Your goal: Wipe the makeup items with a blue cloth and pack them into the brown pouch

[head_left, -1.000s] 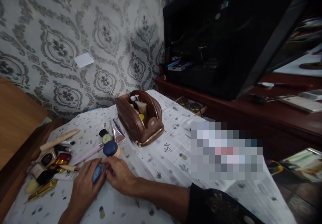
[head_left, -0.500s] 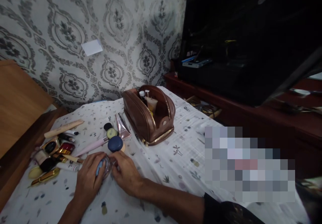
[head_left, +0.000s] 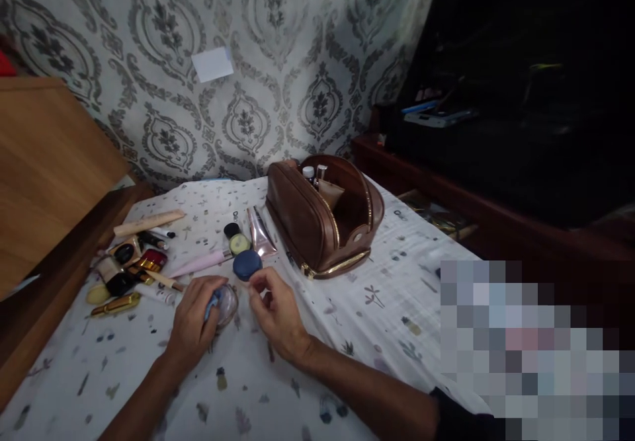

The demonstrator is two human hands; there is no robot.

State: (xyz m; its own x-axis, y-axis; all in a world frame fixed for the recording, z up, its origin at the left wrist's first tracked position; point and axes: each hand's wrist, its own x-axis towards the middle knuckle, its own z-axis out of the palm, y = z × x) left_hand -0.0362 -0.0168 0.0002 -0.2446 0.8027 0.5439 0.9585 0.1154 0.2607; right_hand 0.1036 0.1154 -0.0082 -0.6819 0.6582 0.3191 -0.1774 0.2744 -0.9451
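Where the printed cloth [head_left: 258,388] lies bare nearest to me, the worktop [head_left: 74,361] gives the most free room, with nothing on it around my forearms. Its left edge runs beside a dark wooden rail [head_left: 54,276], and the right edge drops off toward a dark wooden shelf [head_left: 476,209].

My left hand [head_left: 191,328] is closed around a small clear jar [head_left: 227,303] with a blue part at its left side. I hold it low at the cloth, a little left of the middle. My right hand [head_left: 280,315] is just beside the jar and apart from it, fingers half curled, thumb and forefinger close together. I cannot tell whether that grip pinches anything.

Just beyond my fingertips lies a round blue lid [head_left: 247,264], with a pink tube [head_left: 198,264], a yellowish pot [head_left: 239,243] and a shiny tube [head_left: 260,233] near it. To the left, by the rail, a crowd of small makeup pieces [head_left: 126,269] fills the cloth.

Farther back an open brown pouch [head_left: 317,223] stands upright with bottles showing in its mouth, and the cloth to its right is free. Behind everything rises patterned wallpaper [head_left: 297,44].
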